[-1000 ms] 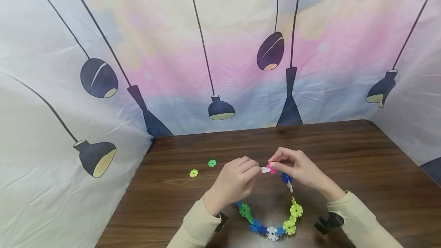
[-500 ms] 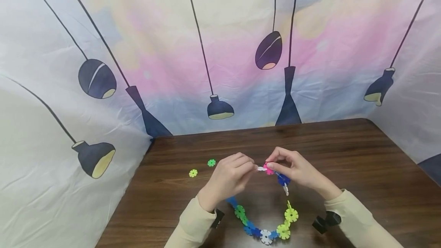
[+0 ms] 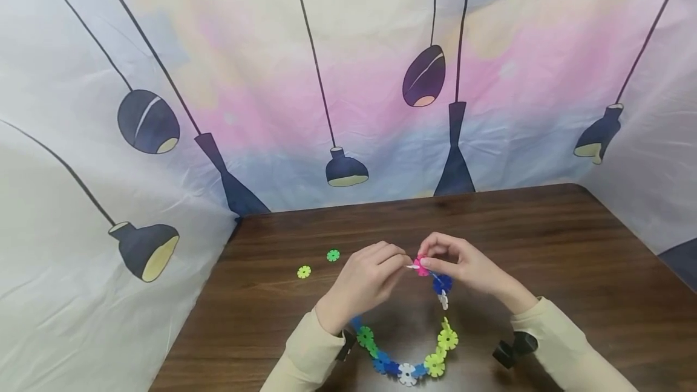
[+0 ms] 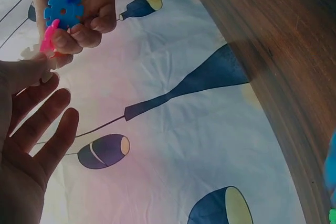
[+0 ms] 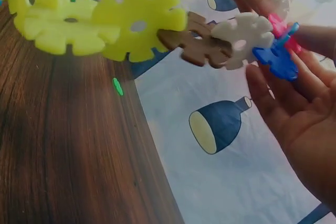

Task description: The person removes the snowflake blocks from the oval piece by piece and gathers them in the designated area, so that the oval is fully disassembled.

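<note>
A chain of slotted plastic snowflake discs hangs in a loop below both hands. My left hand (image 3: 362, 274) pinches a white snowflake disc (image 5: 281, 4) between thumb and fingertips. Against it stands a pink snowflake disc (image 3: 420, 267), which my right hand (image 3: 472, 264) pinches from the other side. The chain runs on from the pink disc through a light blue disc (image 4: 63, 11), a dark blue disc (image 3: 443, 284), another white disc (image 5: 241, 40) and a brown disc (image 5: 195, 40) to yellow discs (image 3: 448, 339). Beyond a white disc (image 3: 407, 374) at the bottom come blue and green discs (image 3: 365, 337), rising behind the left wrist.
Two loose discs, one green (image 3: 333, 255) and one yellow (image 3: 304, 271), lie on the dark wood table (image 3: 261, 319) left of the hands. A printed cloth (image 3: 381, 77) hangs behind the table. Black wrist cameras (image 3: 514, 348) sit at both cuffs.
The hanging part of the chain has swung to the left. Both hands have shifted slightly left, and less of the white disc shows between the left fingertips and the pink disc.
</note>
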`<action>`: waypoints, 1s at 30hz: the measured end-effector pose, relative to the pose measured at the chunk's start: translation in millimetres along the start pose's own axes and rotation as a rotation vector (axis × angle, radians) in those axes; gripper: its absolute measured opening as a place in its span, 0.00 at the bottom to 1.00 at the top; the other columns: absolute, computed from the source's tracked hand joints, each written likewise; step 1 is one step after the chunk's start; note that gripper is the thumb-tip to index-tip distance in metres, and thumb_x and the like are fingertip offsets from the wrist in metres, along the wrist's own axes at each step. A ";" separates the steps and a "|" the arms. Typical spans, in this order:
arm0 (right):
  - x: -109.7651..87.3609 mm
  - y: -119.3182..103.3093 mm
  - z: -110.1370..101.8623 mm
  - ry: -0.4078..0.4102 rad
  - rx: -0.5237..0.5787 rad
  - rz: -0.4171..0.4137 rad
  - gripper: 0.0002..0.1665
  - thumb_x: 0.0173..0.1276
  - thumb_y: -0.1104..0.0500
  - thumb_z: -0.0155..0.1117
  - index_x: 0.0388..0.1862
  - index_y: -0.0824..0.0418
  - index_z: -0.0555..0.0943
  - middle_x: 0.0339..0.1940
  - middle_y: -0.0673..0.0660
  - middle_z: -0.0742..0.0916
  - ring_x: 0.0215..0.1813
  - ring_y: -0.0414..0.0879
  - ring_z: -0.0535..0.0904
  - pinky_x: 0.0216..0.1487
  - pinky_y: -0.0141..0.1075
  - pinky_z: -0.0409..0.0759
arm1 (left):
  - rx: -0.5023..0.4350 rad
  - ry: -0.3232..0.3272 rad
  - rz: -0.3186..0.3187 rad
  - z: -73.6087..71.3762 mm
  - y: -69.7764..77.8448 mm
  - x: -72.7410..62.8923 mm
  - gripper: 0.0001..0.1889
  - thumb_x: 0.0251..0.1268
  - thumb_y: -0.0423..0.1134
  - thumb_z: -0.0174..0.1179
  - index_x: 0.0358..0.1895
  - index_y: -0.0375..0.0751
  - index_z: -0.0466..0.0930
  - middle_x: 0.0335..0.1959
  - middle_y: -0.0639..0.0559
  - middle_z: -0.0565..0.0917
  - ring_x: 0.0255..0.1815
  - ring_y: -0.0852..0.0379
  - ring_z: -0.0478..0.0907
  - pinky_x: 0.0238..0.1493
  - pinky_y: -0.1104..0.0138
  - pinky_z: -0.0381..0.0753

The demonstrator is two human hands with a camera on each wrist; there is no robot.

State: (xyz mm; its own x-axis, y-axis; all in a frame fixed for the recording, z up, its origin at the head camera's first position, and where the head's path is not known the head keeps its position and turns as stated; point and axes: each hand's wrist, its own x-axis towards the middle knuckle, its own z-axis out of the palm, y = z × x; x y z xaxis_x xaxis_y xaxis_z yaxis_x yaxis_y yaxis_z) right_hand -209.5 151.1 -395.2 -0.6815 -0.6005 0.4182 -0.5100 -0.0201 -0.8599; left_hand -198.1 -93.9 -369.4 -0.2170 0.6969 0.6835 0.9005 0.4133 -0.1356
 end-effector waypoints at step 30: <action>0.8 -2.7 4.5 -0.177 0.243 -0.046 0.06 0.76 0.73 0.51 0.48 0.68 0.70 0.28 0.68 0.78 0.34 0.45 0.82 0.45 0.48 0.86 | -0.056 0.071 0.079 2.2 -0.4 -2.2 0.03 0.68 0.33 0.64 0.38 0.44 0.86 0.37 0.55 0.85 0.35 0.61 0.81 0.43 0.77 0.78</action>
State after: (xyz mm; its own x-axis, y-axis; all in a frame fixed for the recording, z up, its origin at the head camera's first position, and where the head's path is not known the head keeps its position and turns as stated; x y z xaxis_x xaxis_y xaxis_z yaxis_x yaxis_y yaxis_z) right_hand -206.3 147.1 -393.9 -0.5477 -0.7238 0.4197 -0.3838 -0.2284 -0.8947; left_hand -198.9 -94.3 -372.4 -0.1194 0.6820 0.7216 0.9336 0.3244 -0.1520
